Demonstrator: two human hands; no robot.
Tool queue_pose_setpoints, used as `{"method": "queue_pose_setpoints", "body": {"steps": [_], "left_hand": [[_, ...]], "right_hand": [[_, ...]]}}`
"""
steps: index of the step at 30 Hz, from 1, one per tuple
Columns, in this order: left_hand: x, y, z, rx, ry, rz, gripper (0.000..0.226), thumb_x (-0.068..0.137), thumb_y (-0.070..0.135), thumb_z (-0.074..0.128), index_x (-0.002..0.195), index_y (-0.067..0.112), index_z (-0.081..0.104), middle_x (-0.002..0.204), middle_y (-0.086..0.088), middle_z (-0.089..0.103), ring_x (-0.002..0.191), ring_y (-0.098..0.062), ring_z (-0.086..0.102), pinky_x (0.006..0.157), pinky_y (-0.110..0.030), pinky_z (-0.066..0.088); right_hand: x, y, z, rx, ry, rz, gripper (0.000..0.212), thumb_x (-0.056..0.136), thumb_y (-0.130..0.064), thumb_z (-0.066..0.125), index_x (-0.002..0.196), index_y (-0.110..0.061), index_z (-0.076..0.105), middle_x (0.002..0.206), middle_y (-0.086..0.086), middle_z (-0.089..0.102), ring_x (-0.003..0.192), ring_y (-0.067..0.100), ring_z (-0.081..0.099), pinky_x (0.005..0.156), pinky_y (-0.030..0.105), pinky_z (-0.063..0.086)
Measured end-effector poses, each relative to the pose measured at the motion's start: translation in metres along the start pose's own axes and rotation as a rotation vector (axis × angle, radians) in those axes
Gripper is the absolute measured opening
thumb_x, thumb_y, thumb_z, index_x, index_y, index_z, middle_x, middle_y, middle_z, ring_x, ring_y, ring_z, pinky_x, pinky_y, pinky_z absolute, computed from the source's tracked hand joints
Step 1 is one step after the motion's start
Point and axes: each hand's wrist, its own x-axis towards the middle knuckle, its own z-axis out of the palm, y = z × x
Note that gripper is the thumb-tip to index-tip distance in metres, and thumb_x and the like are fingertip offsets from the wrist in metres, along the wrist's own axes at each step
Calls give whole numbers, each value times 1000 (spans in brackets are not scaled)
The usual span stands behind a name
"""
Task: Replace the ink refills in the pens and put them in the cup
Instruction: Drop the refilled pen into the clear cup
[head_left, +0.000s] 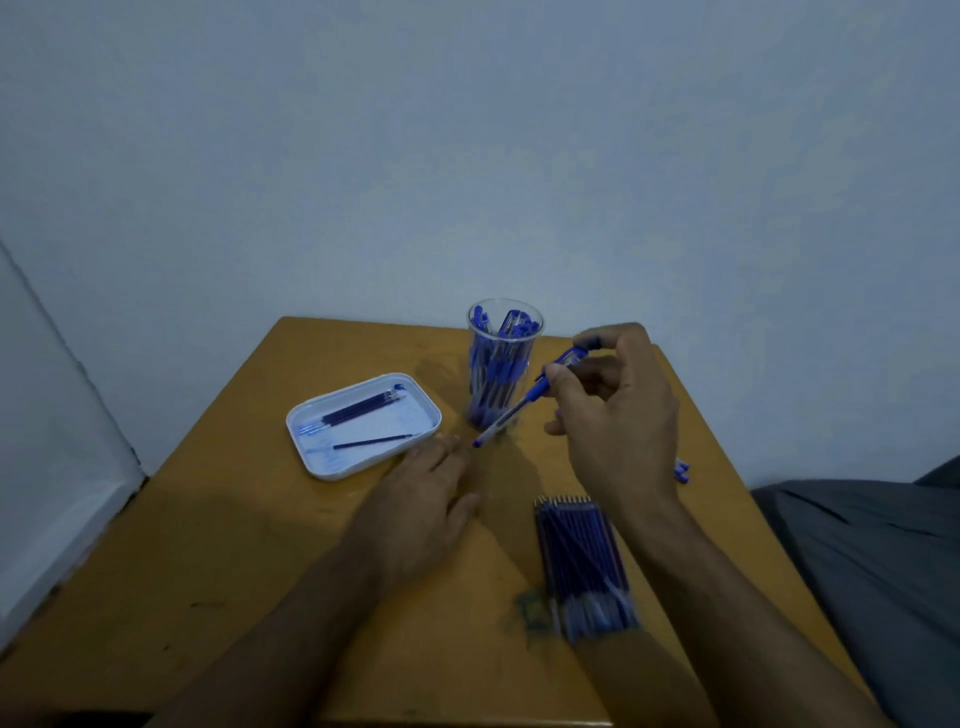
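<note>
Nearest the camera, a bundle of blue ink refills (584, 566) lies near the front edge of a scuffed wooden desk (234, 545) set against a plain pale wall (467, 156). Raised just beside the clear cup (503, 364) of pens near the far edge, the right hand (615, 415) pinches a blue pen (527, 400), tip slanting down toward the left. Fingers relaxed, the left hand (421, 512) rests flat beside a white tray (311, 457) holding loose refills.

On the table (234, 519), the tray (311, 457) lies left of the cup (503, 364); refills (584, 561), seemingly bundled, lie nearer.
</note>
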Motion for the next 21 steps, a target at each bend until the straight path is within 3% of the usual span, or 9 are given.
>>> {"method": "queue_pose_setpoints", "body": {"steps": [5, 15, 21], "left_hand": [[-2, 0, 4, 60, -26, 9, 52, 104, 48, 35, 150, 25, 43, 161, 4, 31, 151, -13, 19, 124, -31, 14], [-3, 0, 4, 42, -30, -7, 51, 104, 48, 35, 151, 28, 39, 164, 6, 26, 152, -10, 15, 122, -28, 10], [-4, -1, 6, 39, -39, -32, 54, 103, 51, 33, 154, 31, 34, 164, 9, 24, 152, -6, 13, 125, -30, 13]], "right_hand": [[30, -32, -7, -74, -29, -58, 20, 95, -19, 69, 105, -29, 54, 82, -7, 72, 67, 9, 70, 58, 43, 61], [86, -69, 3, -60, -30, -189, 20, 96, -6, 61, 106, -21, 53, 78, 4, 70, 62, 18, 66, 55, 46, 57], [105, -49, 26, -148, -46, -218, 20, 95, -5, 61, 109, -17, 54, 86, 6, 66, 74, 23, 67, 64, 48, 59]]}}
